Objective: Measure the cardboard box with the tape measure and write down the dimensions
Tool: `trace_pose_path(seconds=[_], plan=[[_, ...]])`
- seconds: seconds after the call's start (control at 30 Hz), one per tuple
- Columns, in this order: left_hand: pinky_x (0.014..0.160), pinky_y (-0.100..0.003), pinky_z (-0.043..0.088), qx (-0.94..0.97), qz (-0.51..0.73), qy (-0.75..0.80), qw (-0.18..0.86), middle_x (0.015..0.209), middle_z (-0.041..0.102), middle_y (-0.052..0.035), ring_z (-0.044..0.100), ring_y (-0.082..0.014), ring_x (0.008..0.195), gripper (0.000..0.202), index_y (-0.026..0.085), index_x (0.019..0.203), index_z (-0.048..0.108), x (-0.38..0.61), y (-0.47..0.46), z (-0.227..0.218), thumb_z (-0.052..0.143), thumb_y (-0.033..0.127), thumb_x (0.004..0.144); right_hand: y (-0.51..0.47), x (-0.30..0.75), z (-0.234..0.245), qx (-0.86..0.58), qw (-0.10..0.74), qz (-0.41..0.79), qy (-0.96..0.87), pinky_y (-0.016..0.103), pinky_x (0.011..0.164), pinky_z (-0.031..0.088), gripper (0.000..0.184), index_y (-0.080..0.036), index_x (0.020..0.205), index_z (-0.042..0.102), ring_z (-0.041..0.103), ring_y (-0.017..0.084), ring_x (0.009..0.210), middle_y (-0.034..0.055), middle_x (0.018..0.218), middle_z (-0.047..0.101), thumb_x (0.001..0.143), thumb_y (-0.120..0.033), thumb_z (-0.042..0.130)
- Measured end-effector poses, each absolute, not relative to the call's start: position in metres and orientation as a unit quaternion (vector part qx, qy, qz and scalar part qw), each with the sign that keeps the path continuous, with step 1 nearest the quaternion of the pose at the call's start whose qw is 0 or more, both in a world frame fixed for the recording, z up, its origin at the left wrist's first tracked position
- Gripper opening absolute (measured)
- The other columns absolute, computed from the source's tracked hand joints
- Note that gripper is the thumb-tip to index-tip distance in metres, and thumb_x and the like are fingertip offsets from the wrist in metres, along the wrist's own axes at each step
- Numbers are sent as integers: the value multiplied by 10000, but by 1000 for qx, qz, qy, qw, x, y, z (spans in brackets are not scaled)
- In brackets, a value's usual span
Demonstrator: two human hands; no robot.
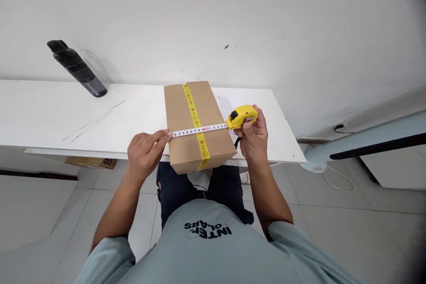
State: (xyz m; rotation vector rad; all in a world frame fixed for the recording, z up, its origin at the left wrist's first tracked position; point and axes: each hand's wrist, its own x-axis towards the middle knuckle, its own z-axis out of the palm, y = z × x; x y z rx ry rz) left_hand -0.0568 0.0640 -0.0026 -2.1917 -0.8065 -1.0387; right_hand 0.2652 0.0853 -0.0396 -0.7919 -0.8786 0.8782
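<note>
A brown cardboard box (186, 111) sealed with a yellow printed tape strip lies on the white table (66, 115), its near end hanging over the front edge. A white measuring tape blade (199, 131) is stretched across the box's top from left to right. My left hand (144, 153) pinches the blade's end at the box's left edge. My right hand (253, 135) grips the yellow tape measure case (242, 116) at the box's right edge, thumb on top.
A black bottle (78, 69) leans against the white wall at the table's back left. A printed paper sheet (225, 105) lies behind the box's right side. Flattened cardboard (91, 162) lies under the table. A cable (337, 182) runs over the tiled floor at right.
</note>
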Motion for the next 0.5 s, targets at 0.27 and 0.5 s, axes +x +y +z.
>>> trace_pose_path(seconds=[0.27, 0.5], plan=[[741, -325, 510, -816, -385, -301, 308, 1084, 823, -86, 710, -172, 770, 443, 271, 1367, 646, -62, 70, -9, 690, 133, 948, 85, 265, -40, -363, 741, 387, -411, 247, 542, 436, 566, -421, 1246, 685, 409, 64, 555, -46, 919, 601, 736, -547, 896], [698, -325, 514, -793, -386, -321, 346, 1004, 820, -72, 706, -165, 752, 220, 257, 1158, 729, -61, 73, -16, 694, 174, 957, 84, 260, -37, -368, 746, 391, -394, 252, 542, 435, 612, -394, 1263, 683, 403, 61, 562, -33, 970, 615, 718, -568, 901]])
